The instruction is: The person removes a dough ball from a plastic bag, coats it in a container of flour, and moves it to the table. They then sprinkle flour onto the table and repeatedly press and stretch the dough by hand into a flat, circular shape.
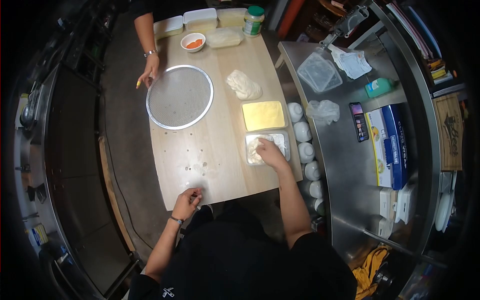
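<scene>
Reaching: right hand (271, 153) is down in the flour tub (267, 148), fingers curled into the white stuff, prob. gripping a lump of it; can't tell how tight.
Left hand: left hand (188, 202) rests at the near edge of the bench (220, 165), fingertips pressed together as if pinching sth small; what it pinches is too small to tell.
Tub position: clear rectangular tub sits at the bench's right edge, fwd & right of the person; long axis runs roughly left-right in the head view.
Nearer hand: right, already inside; left is well apart, on the near-left side of the bench.
Dust patch: faint floury smear (200, 172) on the wood btw. the two hands, just ahead of the left.
Beyond tub: yellow slab (263, 115) just past the tub, then dough lump (243, 85) further on, same right-hand row.
Screen: round mesh pizza screen (180, 97) lies flat far-left of the tub.
Other person: co-worker's hand (149, 70) touches the screen's far-left rim, fingers spread downward.
Far end: lidded tubs, a bowl of orange sauce (193, 42), a jar.
</scene>
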`<state>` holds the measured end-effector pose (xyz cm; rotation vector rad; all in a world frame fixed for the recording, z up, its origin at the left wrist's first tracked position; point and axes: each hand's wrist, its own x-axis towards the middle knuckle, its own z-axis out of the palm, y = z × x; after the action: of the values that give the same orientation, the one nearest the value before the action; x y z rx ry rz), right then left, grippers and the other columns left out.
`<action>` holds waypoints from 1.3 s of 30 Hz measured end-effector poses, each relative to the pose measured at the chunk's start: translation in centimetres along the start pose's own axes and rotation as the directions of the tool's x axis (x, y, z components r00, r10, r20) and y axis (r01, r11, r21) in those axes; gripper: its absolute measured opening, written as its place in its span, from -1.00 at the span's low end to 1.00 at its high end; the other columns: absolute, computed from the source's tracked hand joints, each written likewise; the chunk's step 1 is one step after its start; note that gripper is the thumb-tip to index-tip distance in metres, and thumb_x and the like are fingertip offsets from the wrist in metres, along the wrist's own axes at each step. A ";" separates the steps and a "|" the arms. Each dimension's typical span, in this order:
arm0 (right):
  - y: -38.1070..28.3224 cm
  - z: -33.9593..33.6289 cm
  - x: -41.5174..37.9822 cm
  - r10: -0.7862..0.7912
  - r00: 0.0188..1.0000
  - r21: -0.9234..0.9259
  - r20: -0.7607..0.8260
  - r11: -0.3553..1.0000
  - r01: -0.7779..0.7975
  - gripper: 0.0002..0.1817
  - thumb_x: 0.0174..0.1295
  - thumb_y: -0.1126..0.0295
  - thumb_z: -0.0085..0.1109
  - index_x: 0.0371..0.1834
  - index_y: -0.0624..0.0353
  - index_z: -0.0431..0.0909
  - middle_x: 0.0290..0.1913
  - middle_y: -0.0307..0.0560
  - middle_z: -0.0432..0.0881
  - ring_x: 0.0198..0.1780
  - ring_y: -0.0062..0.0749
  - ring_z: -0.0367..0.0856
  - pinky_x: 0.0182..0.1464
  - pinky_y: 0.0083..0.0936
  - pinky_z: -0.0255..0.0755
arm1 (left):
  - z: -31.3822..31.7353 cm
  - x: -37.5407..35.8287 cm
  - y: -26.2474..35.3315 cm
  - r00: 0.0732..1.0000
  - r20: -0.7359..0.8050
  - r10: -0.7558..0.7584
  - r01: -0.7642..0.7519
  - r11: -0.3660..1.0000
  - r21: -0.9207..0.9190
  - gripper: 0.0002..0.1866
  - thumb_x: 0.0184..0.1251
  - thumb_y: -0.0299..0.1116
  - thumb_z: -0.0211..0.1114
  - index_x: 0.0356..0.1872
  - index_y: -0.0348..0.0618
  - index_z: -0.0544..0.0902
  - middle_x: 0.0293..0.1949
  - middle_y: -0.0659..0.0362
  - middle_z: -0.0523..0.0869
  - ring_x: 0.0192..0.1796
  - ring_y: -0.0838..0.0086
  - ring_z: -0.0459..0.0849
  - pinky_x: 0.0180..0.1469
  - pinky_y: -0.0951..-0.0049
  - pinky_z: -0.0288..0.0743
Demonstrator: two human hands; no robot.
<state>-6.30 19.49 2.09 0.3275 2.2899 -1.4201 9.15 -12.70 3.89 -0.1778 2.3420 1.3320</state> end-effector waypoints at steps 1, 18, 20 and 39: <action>-0.2 -0.3 -0.3 -0.075 0.994 -0.132 -0.079 0.989 0.065 -0.61 0.10 0.49 0.09 0.04 0.27 0.54 -0.07 0.25 0.63 0.01 0.14 0.57 0.04 -0.13 0.45 | 0.1 0.0 0.0 1.000 -0.004 0.021 -0.020 1.000 0.006 -0.71 0.25 -0.41 0.29 -0.01 -0.22 0.64 -0.22 0.06 0.71 -0.23 0.38 0.70 -0.29 0.45 0.51; 2.9 -2.4 1.7 0.116 0.980 -0.212 -0.159 0.966 -0.149 -0.16 -0.23 0.04 0.53 0.10 0.35 0.44 0.03 0.33 0.58 0.06 0.12 0.57 0.08 -0.17 0.43 | -0.1 0.5 2.7 0.996 -0.057 0.070 -0.072 0.996 -0.044 -0.75 0.28 -0.42 0.29 -0.03 -0.23 0.63 -0.21 0.08 0.72 -0.24 0.42 0.69 -0.26 0.47 0.53; 2.7 -2.1 1.0 0.031 0.961 -0.223 -0.276 0.970 -0.096 -0.21 -0.23 0.10 0.55 0.06 0.34 0.46 -0.04 0.28 0.62 -0.01 0.06 0.61 0.01 -0.19 0.46 | -0.2 0.6 3.7 0.997 -0.043 0.071 -0.073 0.997 -0.027 -0.74 0.28 -0.42 0.29 -0.03 -0.22 0.64 -0.21 0.08 0.72 -0.24 0.41 0.69 -0.26 0.47 0.53; 1.7 -1.4 -0.2 -0.084 0.966 -0.358 -0.243 0.933 -0.009 -0.18 -0.19 0.09 0.51 0.10 0.38 0.43 0.02 0.31 0.56 0.10 0.11 0.53 0.17 -0.19 0.39 | -0.1 0.0 2.1 0.999 -0.027 0.037 -0.038 0.999 -0.033 -0.73 0.29 -0.39 0.28 -0.02 -0.25 0.63 -0.19 0.08 0.72 -0.23 0.42 0.70 -0.25 0.47 0.54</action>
<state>-5.77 21.51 1.37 0.3700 2.7175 -0.9919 8.41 -11.61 5.58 -0.1628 2.3572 1.3951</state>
